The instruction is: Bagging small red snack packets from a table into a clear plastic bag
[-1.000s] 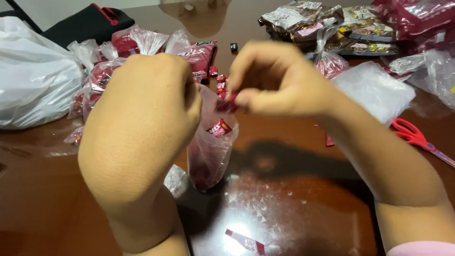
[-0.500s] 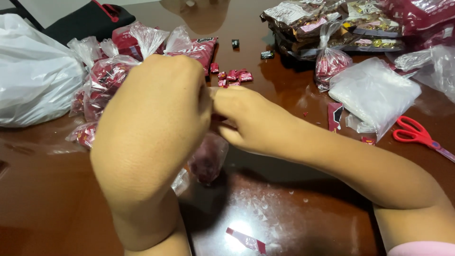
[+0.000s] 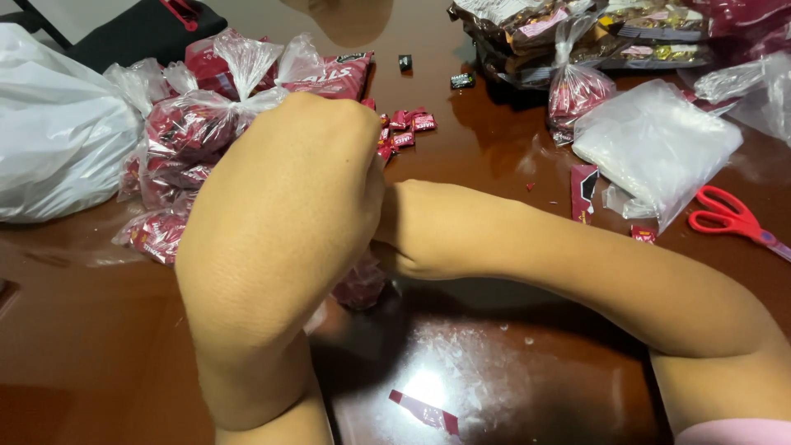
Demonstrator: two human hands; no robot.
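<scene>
Pressing together over the worktop (image 3: 99, 346), the left hand (image 3: 280, 247) and right hand (image 3: 428, 227) meet knuckle to knuckle, each grip curled closed; both seem to pinch the top of a small clear bag (image 3: 358, 284) of red candies, though the fingers hide the hold. That bag hangs just below the hands, touching the wood. Behind lie tied bags of red candies (image 3: 194, 124), loose candies (image 3: 408, 128), a white bag (image 3: 58, 140), flat clear bags (image 3: 655, 148) and red scissors (image 3: 729, 216).
</scene>
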